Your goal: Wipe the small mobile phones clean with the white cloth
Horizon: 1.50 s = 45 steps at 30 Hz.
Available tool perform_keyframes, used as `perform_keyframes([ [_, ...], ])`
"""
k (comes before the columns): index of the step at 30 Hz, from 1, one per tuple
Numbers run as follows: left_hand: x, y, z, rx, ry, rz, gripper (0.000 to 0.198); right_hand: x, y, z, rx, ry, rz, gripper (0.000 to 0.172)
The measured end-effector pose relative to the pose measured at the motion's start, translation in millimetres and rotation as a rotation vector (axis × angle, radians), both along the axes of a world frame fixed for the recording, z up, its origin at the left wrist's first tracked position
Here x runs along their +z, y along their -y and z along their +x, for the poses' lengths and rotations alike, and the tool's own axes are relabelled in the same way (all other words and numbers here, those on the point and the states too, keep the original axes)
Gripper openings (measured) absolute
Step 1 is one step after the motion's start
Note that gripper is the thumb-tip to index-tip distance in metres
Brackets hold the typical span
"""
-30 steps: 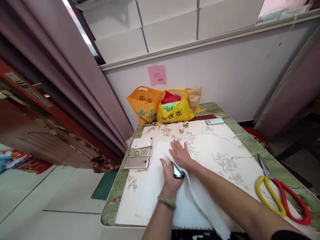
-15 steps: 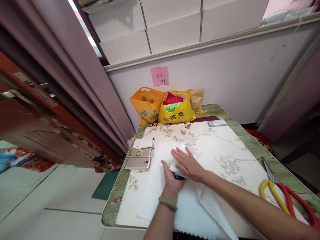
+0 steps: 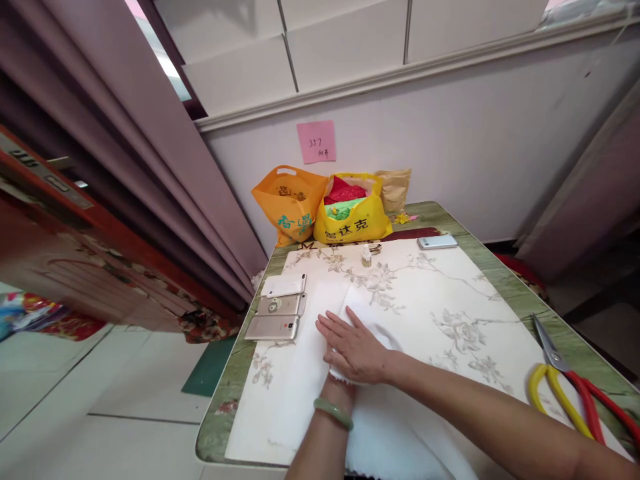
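Note:
My right hand (image 3: 355,347) lies flat with its fingers spread over a fold of white cloth (image 3: 395,433). Beneath it is my left hand (image 3: 336,373), mostly covered by the cloth and the right hand; its fingers are hidden, and a green bangle (image 3: 333,413) circles that wrist. Whatever lies under the fold cannot be seen. The cloth spreads down over the table's front edge. Left of the hands, three phones (image 3: 273,327) lie in a column on the floral sheet (image 3: 463,333).
Large scissors (image 3: 555,360) with red and yellow handles lie at the right. Another phone (image 3: 437,242), a small bottle (image 3: 367,256), an orange bag (image 3: 290,207), a yellow bag (image 3: 353,227) and a brown pouch (image 3: 395,190) stand or lie toward the back.
My right hand has moved left and slightly down, over the left hand. The dark object seen between the hands is now covered. The camera view has shifted slightly.

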<state>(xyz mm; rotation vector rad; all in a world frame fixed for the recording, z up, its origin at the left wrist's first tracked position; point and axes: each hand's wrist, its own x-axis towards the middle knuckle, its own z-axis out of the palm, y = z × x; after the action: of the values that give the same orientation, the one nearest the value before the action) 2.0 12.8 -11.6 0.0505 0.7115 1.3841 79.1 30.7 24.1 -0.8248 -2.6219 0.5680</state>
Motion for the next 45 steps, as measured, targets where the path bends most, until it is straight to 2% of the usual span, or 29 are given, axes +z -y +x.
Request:
perform_keyframes([
  [5,-1.1,-7,-3,0.023,0.027,0.006,0.055,3.1,-17,-12,-0.11,0.041,-0.053,0.067],
  [11,11.5,-8,-1,-0.11,0.2,0.083,0.059,-6.0,-44,-22,-0.224,0.088,-0.086,0.067],
  [17,14.2,-10,2,-0.146,0.173,0.114,0.069,-13.2,-77,-24,-0.4,0.171,-0.188,0.066],
  [21,19.4,-5,3,-0.177,0.158,0.106,0.073,-14.5,-86,-24,-0.546,0.195,-0.219,0.065],
  [23,21.6,-2,4,-0.178,0.149,0.1,0.074,-15.0,-83,-23,-0.629,0.191,-0.172,0.064],
  [25,21.4,0,4,-0.183,0.143,0.104,0.077,-15.9,-76,-21,-0.655,0.175,-0.059,0.064],
  [29,13.2,1,1,-0.236,0.18,0.155,0.087,-20.0,-57,-16,-0.532,0.138,0.157,0.067],
  [36,2.6,1,-2,-0.285,0.214,0.196,0.091,-31.6,-18,-3,-0.531,0.122,0.238,0.058],
  [41,5.7,3,-2,-0.191,0.174,0.135,0.084,-38.7,14,18,-0.519,0.097,0.335,0.056],
  [45,8.6,1,-2,-0.126,0.167,0.099,0.079,-35.6,24,45,-0.526,0.067,0.41,0.058],
])
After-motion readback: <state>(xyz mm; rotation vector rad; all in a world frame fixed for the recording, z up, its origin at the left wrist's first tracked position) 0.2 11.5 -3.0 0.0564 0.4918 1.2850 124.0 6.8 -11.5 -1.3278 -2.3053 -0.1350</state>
